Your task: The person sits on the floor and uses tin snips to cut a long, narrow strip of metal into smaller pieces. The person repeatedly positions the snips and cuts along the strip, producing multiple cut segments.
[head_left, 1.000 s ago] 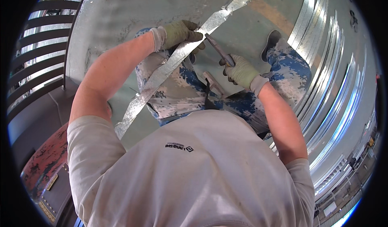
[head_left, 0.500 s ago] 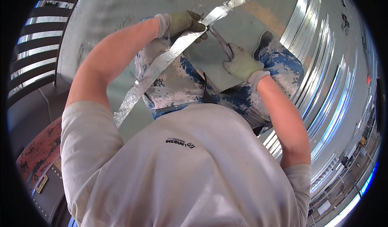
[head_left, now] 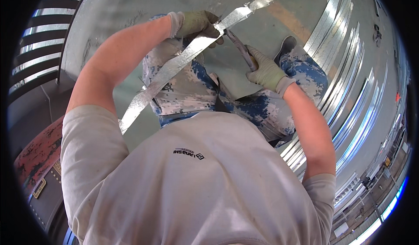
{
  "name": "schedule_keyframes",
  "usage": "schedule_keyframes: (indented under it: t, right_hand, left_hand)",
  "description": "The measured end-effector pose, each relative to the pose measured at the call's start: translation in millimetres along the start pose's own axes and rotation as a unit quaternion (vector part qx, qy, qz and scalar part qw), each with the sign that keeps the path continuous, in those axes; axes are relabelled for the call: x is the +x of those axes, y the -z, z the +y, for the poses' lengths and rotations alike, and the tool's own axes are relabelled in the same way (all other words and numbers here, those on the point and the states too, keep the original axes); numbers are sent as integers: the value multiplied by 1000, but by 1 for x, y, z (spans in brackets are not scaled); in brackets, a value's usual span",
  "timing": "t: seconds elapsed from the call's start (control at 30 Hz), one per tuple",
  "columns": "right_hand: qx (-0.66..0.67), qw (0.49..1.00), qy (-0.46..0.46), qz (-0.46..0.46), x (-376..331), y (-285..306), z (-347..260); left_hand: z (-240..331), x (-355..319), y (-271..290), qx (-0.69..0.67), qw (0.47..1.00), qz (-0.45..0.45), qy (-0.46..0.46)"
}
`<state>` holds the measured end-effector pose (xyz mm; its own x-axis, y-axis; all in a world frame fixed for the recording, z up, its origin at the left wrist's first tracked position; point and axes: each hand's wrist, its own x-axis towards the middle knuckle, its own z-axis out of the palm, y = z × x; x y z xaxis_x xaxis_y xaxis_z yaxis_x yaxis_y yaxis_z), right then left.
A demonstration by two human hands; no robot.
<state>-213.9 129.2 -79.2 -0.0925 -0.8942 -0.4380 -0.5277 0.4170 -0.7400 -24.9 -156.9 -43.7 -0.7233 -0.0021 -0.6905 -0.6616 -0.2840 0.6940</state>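
A long, shiny sheet-metal strip (head_left: 176,63) runs slantwise across my left leg, from beside my left upper arm to the far floor. My left hand (head_left: 197,24), in a grey-green work glove, is closed on the strip at its upper middle. In my gloved right hand (head_left: 265,70) is a pair of metal snips (head_left: 239,46), gripped by the handles. The head of the snips touches the strip's right edge, just beside my left fingers. How far their jaws stand apart is too small to tell.
Several long metal strips (head_left: 336,49) lie side by side on the grey-green floor to my right. A dark slatted frame (head_left: 48,31) stands at the far left, with a worn red and brown seat-like piece (head_left: 39,155) nearer. Black scissors-like loops (head_left: 377,35) lie at the far right.
My right hand has shifted slightly right and nearer to me with the handle end of the snips. My left hand keeps its grip on the strip.
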Motion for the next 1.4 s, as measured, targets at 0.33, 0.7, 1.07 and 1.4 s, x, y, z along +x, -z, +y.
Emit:
schedule_keyframes:
  t: [0.33, 0.7, 1.07, 1.4]
  right_hand:
    - [-340, 924, -164, 58, -14, -10, -68]
    - [-413, 887, -136, 156, -21, -15, -86]
    - [-576, 776, -63, 248, -15, -28, -42]
    - [82, 971, -221, 39, -35, -27, -5]
  left_hand:
    - [-4, 17, 7, 15, 1000, -5, -6]
    - [3, 21, 9, -11, 1000, -21, -10]
    - [5, 2, -6, 48, 999, 4, 24]
    - [0, 2, 11, -62, 998, 5, 11]
